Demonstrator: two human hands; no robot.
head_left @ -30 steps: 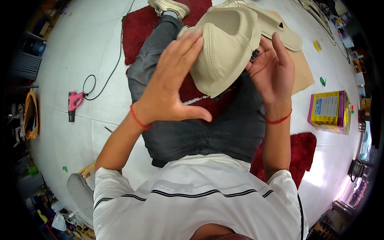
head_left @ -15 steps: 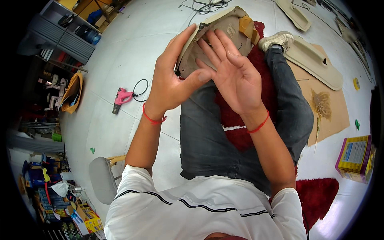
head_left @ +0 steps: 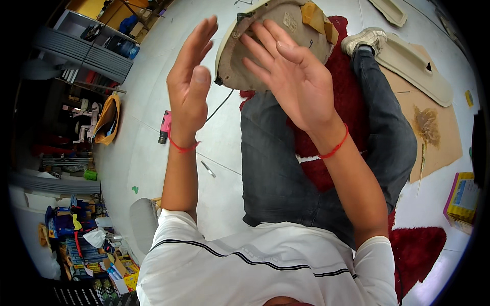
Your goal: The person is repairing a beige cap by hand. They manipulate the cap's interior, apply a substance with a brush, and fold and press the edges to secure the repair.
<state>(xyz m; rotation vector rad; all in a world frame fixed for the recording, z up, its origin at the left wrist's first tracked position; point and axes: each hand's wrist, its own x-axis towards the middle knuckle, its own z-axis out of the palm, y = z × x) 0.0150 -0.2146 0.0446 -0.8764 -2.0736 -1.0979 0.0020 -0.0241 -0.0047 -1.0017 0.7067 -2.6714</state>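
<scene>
My left hand (head_left: 191,84) is held up with nothing in it, its fingers stretched and the thumb apart. It is raised left of a beige moulded panel (head_left: 302,33) and apart from it. My right hand (head_left: 303,81) also has its fingers spread, palm facing up and leftward. Its fingertips overlap the hollow underside of the panel; I cannot tell whether they touch it. A tan folded patch (head_left: 313,20) is attached at the panel's upper right. Dark red carpet pieces (head_left: 354,109) lie under and between my legs.
A pink heat gun (head_left: 166,124) lies behind my left forearm, near a slim silver tool (head_left: 207,169). On the right are a long beige trim piece (head_left: 416,71), stained cardboard (head_left: 441,150) and a yellow-purple box (head_left: 463,196). A grey padded seat (head_left: 143,219) stands at left.
My left hand has moved left, away from my right hand and the panel. My right hand stays spread over the panel. The view has shifted, uncovering the silver tool.
</scene>
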